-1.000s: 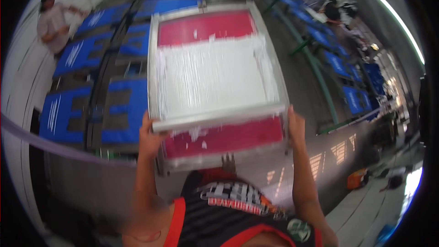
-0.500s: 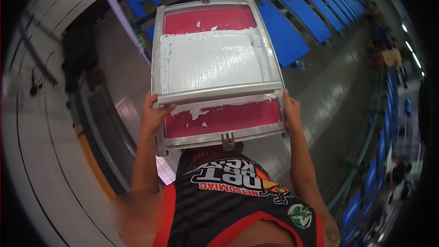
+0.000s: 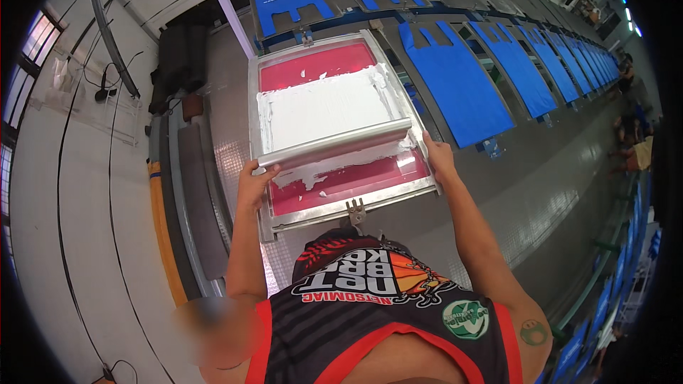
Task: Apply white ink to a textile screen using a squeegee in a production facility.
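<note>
I carry a screen-printing frame (image 3: 341,215) in front of my body. It has a metal rim and a red mesh (image 3: 320,64), with a broad band of white ink (image 3: 324,110) across its middle. A metal-handled squeegee (image 3: 334,144) lies across the mesh, its blade hidden under the handle. My left hand (image 3: 253,185) is closed round the frame's left side, its thumb at the squeegee's left end. On the opposite side, my right hand (image 3: 440,156) grips the frame's right edge, a little beyond the squeegee's other end.
Blue flat bags (image 3: 455,82) lie on a row of printing boards at the right and far side. A lilac pole (image 3: 226,3) rises past the frame's far left corner. Rolls and an orange bar (image 3: 165,235) run along the left wall. Other people (image 3: 637,149) are at the far right.
The frame has turned a little and now sits nearer the blue bags on the boards. Both my hands keep hold of it, and the view has swung to show more boards.
</note>
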Tool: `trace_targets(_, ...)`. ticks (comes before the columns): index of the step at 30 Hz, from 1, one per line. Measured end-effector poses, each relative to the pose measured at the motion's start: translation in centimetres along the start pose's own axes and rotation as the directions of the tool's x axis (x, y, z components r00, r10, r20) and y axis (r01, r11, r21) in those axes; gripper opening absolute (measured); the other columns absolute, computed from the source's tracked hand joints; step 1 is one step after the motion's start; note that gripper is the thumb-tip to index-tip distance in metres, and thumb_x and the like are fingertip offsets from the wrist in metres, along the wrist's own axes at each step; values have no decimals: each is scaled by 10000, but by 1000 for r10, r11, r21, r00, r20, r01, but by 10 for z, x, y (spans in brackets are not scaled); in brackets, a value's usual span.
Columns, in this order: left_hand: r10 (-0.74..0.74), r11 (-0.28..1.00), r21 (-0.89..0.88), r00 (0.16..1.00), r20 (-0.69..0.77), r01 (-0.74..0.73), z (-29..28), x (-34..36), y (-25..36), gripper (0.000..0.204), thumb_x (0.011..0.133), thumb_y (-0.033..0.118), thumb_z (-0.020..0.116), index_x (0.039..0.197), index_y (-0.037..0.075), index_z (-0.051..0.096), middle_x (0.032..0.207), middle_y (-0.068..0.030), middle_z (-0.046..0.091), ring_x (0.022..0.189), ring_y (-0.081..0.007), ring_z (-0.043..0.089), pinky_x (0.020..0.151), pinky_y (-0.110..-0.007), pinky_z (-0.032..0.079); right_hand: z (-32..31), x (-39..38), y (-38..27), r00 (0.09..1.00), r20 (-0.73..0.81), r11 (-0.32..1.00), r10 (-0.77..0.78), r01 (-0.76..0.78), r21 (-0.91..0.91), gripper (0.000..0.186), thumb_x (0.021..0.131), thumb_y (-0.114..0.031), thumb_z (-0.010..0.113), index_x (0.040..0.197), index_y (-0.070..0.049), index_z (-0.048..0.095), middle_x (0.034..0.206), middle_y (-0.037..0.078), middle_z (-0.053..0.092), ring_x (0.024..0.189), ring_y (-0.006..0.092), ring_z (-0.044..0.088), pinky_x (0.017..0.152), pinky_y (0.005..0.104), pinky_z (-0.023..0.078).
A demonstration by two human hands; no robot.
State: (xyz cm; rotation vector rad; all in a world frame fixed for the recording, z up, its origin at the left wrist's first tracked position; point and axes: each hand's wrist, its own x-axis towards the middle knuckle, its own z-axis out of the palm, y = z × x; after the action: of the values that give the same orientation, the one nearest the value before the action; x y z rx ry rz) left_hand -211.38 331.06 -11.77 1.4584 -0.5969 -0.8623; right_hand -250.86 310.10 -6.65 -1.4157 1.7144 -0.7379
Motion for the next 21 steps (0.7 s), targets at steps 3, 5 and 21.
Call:
trace_targets(3, -12, 1000, -5, 1000, -3, 12, 1, -6, 7, 373, 688, 140, 832, 987, 17, 647, 899, -24, 573, 825, -139, 548, 727, -286, 441, -9, -1, -5, 1000, 5, 1000, 26, -26, 7, 675, 831, -567, 600, 1009, 80, 669, 950, 224, 676, 896, 275, 651, 804, 373, 481)
trace_targets(5, -9, 1000, 28, 1000, 2, 9, -2, -4, 5, 350, 699, 127, 825, 982, 20, 649, 906, -25, 573, 831, -139, 547, 731, -279, 438, -11, -5, -11, 997, 14, 998, 70, -69, -5, 674, 827, -571, 601, 994, 78, 675, 941, 220, 678, 890, 274, 652, 803, 375, 480)
trace_targets(21, -73, 992, 102, 996, -49, 78, 0, -14, 12, 345, 705, 115, 824, 987, 49, 635, 963, -25, 610, 966, -160, 588, 914, -333, 404, -8, 14, -10, 995, 98, 989, -5, 19, -145, 666, 822, -610, 561, 1046, 6, 682, 994, 231, 670, 968, 335, 639, 852, 376, 460)
